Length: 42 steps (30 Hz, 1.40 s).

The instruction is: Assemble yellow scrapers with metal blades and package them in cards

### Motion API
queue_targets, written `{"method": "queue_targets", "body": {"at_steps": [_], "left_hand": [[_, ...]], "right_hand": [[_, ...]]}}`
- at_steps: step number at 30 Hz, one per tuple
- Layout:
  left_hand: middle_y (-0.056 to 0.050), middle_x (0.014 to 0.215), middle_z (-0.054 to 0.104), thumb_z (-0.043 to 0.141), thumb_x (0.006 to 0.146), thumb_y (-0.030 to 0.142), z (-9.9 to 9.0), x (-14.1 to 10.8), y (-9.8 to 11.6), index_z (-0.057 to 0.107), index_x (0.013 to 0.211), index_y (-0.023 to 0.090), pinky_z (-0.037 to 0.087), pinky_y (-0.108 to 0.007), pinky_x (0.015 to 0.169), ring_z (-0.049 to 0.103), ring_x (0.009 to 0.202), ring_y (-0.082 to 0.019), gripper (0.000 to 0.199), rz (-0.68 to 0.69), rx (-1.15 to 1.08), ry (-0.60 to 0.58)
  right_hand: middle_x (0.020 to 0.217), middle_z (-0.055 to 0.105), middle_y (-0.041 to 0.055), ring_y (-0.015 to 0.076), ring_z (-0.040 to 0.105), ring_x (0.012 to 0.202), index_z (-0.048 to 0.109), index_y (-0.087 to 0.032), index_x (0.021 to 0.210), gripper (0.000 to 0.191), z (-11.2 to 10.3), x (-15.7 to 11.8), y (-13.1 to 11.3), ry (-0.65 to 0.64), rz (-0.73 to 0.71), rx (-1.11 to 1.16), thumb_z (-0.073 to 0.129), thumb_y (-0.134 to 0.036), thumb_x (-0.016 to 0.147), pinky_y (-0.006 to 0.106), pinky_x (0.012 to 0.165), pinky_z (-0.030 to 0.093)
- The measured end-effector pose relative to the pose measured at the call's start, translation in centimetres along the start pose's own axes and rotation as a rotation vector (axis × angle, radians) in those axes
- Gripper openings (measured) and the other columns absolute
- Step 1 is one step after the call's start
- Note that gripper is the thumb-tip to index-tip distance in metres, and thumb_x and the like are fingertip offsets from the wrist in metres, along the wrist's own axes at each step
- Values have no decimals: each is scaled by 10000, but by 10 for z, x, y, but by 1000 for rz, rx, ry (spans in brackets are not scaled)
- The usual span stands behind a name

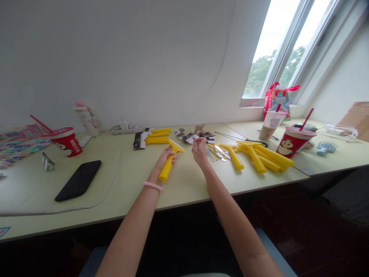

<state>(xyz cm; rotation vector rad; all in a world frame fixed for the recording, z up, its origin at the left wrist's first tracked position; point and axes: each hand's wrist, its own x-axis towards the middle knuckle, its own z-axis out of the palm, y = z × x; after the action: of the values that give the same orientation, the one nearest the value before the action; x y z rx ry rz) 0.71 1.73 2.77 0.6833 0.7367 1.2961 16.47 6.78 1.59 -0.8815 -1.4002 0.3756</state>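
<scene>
My left hand (166, 158) is wrapped round the handle of a yellow scraper (166, 169), its wide head tilted up and away. To the right, my right hand (199, 149) is closed in a pinch on something thin that I cannot make out. It is just in front of a heap of black-and-white printed cards (205, 132). Flat metal blades (220, 151) lie fanned out beside that hand. Farther right rests a pile of yellow scrapers (255, 156). Behind my left hand, several yellow handles (158, 136) lie beside packaging cards (139, 141).
On the table (184, 188) a black phone (78, 181) lies at left, near a red cup (67, 142) and a white bottle (87, 119). At right stand another red cup (295, 142), a paper cup (270, 125) and a bag (277, 100). A white cable (112, 181) crosses the left side.
</scene>
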Motion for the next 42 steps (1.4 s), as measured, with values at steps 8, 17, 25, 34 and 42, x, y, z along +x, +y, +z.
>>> {"method": "queue_targets", "body": {"at_steps": [8, 17, 25, 34, 42], "left_hand": [[-46, 825, 569, 519, 641, 22, -5, 4, -4, 390, 1182, 215, 352, -130, 362, 448, 423, -26, 588, 25, 53, -3], [-28, 780, 545, 527, 641, 15, -1, 1, -5, 389, 1154, 207, 348, -143, 358, 459, 425, -38, 565, 9, 114, 1], [-35, 800, 548, 525, 642, 25, 0, -1, -5, 401, 1169, 196, 343, -139, 349, 469, 432, -41, 567, 6, 158, -14], [-32, 778, 549, 505, 665, 30, -2, 0, -5, 354, 1203, 195, 353, -138, 359, 462, 431, -41, 582, 7, 182, -36], [-46, 801, 552, 522, 645, 26, -1, -1, -4, 398, 1180, 193, 340, -141, 351, 464, 430, -43, 574, 9, 163, -27]], "right_hand": [[629, 532, -16, 97, 467, 507, 509, -184, 806, 192, -13, -5, -25, 169, -108, -140, 467, -370, 826, 219, 512, 372], [738, 589, 33, 121, 496, 615, 555, -172, 823, 263, -13, -4, -30, 203, -168, -136, 453, -415, 835, 236, 585, 408], [760, 581, 48, 141, 510, 672, 544, -174, 827, 299, -15, -4, -29, 197, -107, -109, 412, -442, 847, 242, 591, 418], [717, 571, 39, 135, 498, 643, 545, -169, 808, 291, -15, -3, -31, 193, -105, -74, 434, -436, 836, 233, 568, 415], [692, 562, 27, 129, 496, 623, 541, -173, 785, 291, -15, -3, -31, 167, -70, -54, 471, -455, 810, 233, 559, 415]]}}
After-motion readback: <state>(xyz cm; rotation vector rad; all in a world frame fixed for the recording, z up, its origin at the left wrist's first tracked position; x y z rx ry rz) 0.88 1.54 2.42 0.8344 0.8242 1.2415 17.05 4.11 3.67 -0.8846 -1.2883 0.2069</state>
